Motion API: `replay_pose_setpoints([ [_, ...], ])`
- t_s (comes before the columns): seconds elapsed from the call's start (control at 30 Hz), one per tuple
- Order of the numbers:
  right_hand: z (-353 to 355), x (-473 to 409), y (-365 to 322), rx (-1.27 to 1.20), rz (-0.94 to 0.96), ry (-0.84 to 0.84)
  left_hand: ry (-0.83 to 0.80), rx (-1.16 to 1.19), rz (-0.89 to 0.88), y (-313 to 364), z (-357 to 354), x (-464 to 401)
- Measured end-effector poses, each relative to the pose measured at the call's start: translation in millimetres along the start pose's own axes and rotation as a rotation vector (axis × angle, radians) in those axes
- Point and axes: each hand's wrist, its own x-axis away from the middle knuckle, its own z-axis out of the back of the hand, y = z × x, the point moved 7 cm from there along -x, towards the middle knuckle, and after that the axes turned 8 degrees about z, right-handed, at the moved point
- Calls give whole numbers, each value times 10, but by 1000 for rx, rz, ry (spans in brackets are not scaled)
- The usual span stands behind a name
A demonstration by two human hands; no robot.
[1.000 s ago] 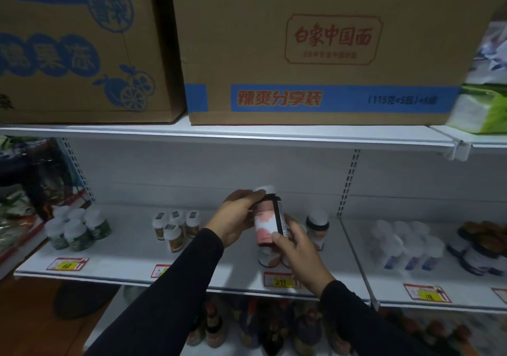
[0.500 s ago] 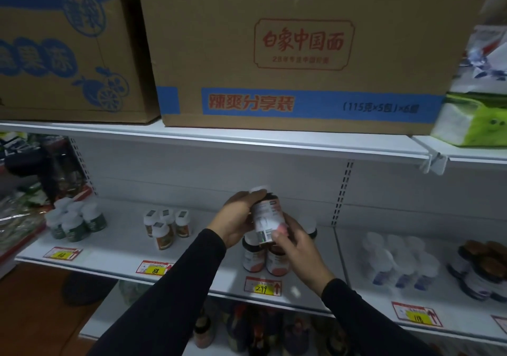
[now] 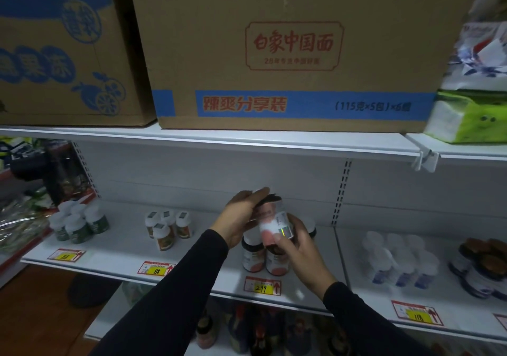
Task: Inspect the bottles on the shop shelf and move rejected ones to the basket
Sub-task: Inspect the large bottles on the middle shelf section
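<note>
Both my hands hold one bottle (image 3: 271, 221) with a pink-and-white label and a dark cap, tilted above the white shelf (image 3: 192, 281). My left hand (image 3: 241, 218) grips its top and upper side. My right hand (image 3: 299, 254) grips its lower end. Two matching bottles (image 3: 263, 259) stand on the shelf right below, above a price tag reading 299. Another dark-capped bottle (image 3: 311, 229) stands behind my right hand, mostly hidden. No basket is in view.
Green-labelled bottles (image 3: 78, 224) stand at the shelf's far left, orange-labelled ones (image 3: 167, 228) left of my hands. White bottles (image 3: 397, 259) and dark-lidded jars (image 3: 480, 268) fill the right bay. Cardboard boxes (image 3: 288, 53) sit on the upper shelf. More bottles stand on the shelf below.
The bottle has been turned in my hands and tilted more, so a different side of its label shows. The view has shifted slightly to the right.
</note>
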Motion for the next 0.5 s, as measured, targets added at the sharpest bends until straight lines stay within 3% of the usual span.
replay_pose_setpoints([
  [0.37,5,21,33,-16,-29,33,19,-19,-7,-91,29,-4],
  [0.5,-15,3,23,-18,-21,-6,33,87,115,-110,71,-14],
])
